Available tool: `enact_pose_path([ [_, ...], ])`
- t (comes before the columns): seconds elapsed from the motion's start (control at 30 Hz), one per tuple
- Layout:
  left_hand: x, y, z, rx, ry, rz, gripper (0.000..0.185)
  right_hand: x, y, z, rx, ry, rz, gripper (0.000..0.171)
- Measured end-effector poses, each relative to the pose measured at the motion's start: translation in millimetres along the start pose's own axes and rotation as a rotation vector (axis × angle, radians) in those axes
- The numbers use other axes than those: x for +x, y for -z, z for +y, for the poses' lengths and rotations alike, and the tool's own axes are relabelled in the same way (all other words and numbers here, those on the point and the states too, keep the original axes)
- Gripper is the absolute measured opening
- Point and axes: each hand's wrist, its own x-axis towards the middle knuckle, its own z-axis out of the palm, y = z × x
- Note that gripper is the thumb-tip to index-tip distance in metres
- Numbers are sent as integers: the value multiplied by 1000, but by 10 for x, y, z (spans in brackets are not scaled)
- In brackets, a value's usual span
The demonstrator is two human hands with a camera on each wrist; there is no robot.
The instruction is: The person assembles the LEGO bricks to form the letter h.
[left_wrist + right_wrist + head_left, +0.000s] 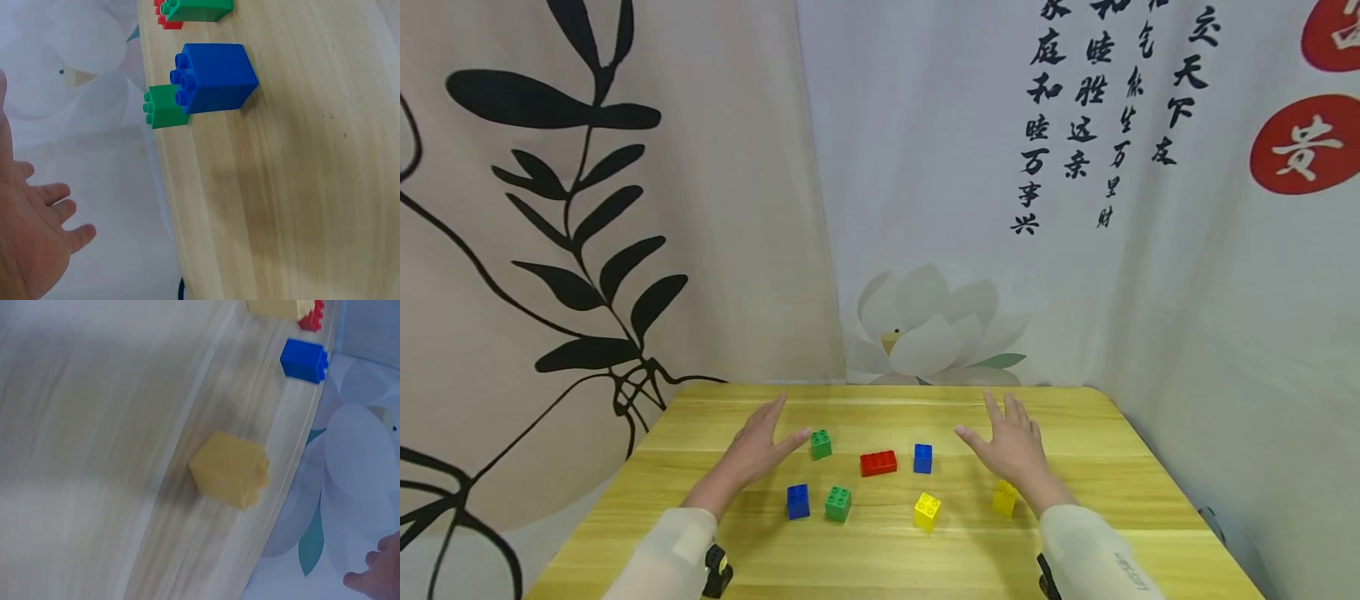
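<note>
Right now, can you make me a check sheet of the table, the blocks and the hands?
Surface: wooden table, bare wood between blocks.
Job's things: seven blocks, apart, none stacked: two green, two blue, two yellow, one red.
Clutter: nothing seen.
Hands: left hand and right hand open, fingers spread, holding nothing.
Cables: nothing seen.
Surroundings: printed curtains with leaves, lotus and writing.

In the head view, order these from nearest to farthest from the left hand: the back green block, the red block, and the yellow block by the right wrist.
1. The back green block, just off the left hand, by its thumb tip.
2. The red block, mid-table, to the right of that.
3. The yellow block, far across beside the right wrist.
</note>
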Motion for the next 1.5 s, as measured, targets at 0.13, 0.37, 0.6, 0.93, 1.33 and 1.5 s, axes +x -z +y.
enact_pose_path([
  [0.13,-9,-12,-27,-67,-14,-29,94,-2,-80,-121,37,19,-2,94],
  [0.37,-49,-65,-72,-139,2,-43,92,-39,-205,-273,113,6,-4,91],
  [0.6,-96,-120,-85,-217,83,-63,94,-87,-293,-381,207,-8,-2,87],
  [0.93,-152,-214,-175,-285,98,-73,88,-162,-437,-574,364,35,12,81],
  [1.33,-228,-286,-270,-409,131,-84,89,-260,-644,-896,494,49,-41,73],
  [1.5,-229,-333,-329,-445,154,-83,86,-318,-733,-1012,569,20,-69,76],
])
